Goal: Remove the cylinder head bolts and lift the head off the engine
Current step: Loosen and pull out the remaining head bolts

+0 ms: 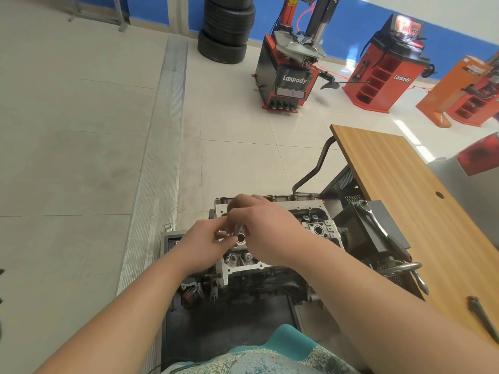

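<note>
The grey cylinder head (318,228) sits on top of the engine block (259,282) on a dark stand in front of me. Both my hands are together over the middle of the head. My left hand (208,244) pinches a small shiny metal part (222,234) at its fingertips. My right hand (264,225) has its fingers curled round a slim metal piece (237,230), likely a bolt, just above a round bore (241,237) in the head. My hands hide much of the head's middle and left side.
A ratchet wrench (375,222) lies on a dark block right of the engine. A wooden table (405,190) stands at the right with a dark tool (483,319) on it. Further off on the tiled floor are stacked tyres (226,28) and red tyre machines (286,74).
</note>
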`<state>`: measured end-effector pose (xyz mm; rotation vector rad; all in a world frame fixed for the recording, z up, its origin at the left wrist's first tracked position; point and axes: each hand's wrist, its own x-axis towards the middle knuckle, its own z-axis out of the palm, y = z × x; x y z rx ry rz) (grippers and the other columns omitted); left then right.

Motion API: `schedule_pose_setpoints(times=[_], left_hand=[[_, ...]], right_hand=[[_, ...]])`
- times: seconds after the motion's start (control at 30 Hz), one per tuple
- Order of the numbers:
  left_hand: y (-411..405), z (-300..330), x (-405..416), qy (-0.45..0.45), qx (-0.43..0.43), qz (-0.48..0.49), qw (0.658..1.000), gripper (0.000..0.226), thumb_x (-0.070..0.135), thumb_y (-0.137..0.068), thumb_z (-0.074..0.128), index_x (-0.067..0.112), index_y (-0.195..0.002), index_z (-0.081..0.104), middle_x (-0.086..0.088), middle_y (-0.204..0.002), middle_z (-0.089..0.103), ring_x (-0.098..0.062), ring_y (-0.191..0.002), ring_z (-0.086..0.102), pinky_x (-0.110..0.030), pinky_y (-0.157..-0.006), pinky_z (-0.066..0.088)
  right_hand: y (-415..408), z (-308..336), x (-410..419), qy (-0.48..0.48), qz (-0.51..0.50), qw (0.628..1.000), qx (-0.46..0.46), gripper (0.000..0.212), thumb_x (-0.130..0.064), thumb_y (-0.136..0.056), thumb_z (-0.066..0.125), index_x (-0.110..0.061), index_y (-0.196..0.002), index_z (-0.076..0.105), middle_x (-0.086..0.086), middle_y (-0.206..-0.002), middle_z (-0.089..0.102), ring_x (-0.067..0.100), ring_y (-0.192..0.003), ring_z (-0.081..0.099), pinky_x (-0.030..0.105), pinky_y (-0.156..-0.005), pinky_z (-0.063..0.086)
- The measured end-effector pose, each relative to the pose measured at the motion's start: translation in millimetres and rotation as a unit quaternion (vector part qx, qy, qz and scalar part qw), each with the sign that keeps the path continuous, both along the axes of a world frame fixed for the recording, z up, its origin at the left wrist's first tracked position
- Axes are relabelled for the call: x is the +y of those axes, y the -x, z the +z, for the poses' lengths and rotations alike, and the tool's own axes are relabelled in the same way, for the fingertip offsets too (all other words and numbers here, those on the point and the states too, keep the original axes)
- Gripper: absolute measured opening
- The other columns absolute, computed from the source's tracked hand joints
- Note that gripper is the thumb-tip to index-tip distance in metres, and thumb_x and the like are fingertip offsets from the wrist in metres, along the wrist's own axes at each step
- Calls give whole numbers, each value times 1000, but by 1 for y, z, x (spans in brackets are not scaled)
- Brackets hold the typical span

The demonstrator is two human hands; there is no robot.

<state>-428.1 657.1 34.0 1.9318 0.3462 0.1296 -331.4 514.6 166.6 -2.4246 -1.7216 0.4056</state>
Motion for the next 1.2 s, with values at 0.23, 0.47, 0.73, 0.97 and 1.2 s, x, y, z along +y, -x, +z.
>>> schedule_pose_setpoints(times=[0.23, 0.47, 0.73, 0.97, 1.2], left_hand=[[-5, 0, -2, -2, -26, 26, 999, 28, 42, -77, 85, 50, -97, 68, 23, -98, 73, -4, -94, 68, -20, -84, 55], [-6, 0, -1, -32, -9, 30, 999, 19, 55, -68, 69, 45, -84, 71, 23, -81, 71, 4, -71, 64, -11, -58, 45], [-5, -31, 6, -105, 90, 9, 990, 38, 58, -70, 82, 43, -95, 57, 12, -86, 63, -6, -74, 59, -30, -67, 54], [-17, -63, -26, -258, 188, 54, 946, 33, 51, -86, 70, 37, -112, 53, 15, -99, 57, -13, -89, 60, -33, -67, 51], [-21, -68, -38, -287, 204, 71, 933, 30, 43, -85, 62, 30, -108, 48, 13, -89, 49, -16, -81, 57, -33, -61, 50]], right_hand=[[3, -6, 4, -20, -97, 994, -45, 23, -42, -103, 55, -20, -107, 63, -6, -90, 63, 23, -82, 60, 37, -65, 48], [1, 0, 1, -18, -80, 995, 52, 32, -53, -93, 65, -37, -120, 69, -10, -119, 63, 15, -102, 62, 36, -81, 54], [-1, -2, -5, -41, -96, 994, -7, 16, -15, -97, 59, -24, -106, 70, -9, -97, 64, 20, -93, 62, 34, -71, 50], [-12, 25, -35, -165, -162, 973, 5, 18, -18, -96, 63, -25, -112, 70, -12, -100, 69, 9, -84, 64, 39, -73, 58], [-32, 9, -69, -182, -226, 957, 4, 15, -16, -92, 68, -24, -105, 70, -19, -86, 61, 4, -81, 60, 21, -69, 47]])
